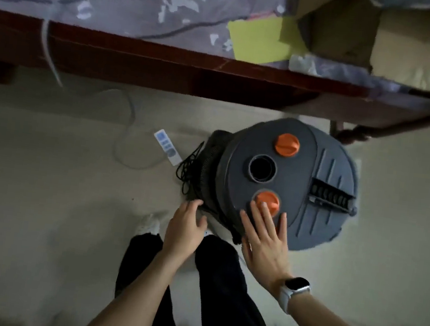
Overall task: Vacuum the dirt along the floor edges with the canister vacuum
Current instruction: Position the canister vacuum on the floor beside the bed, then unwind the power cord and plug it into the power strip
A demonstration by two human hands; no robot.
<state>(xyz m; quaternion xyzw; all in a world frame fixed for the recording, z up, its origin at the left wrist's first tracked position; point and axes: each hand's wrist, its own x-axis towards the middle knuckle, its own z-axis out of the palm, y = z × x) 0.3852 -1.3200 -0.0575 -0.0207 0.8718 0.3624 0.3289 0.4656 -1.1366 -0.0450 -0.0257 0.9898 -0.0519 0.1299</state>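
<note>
**Both hands reach down to the canister vacuum beside the bed**

The grey canister vacuum [282, 182] stands on the pale floor [43, 182] at about 1 o'clock from the person's feet, just below the bed frame [165, 72]. The right hand [266, 239] lies flat on its top, fingers straight and spread, fingertips at the nearer orange knob [267, 201]; its grip holds nothing. The left hand [187, 227], at 11 o'clock, hovers with relaxed fingers near the vacuum's dark side, grasping nothing. A black cord [188, 170] bunches at 9 o'clock of the vacuum, beside a white remote [167, 146].
</note>
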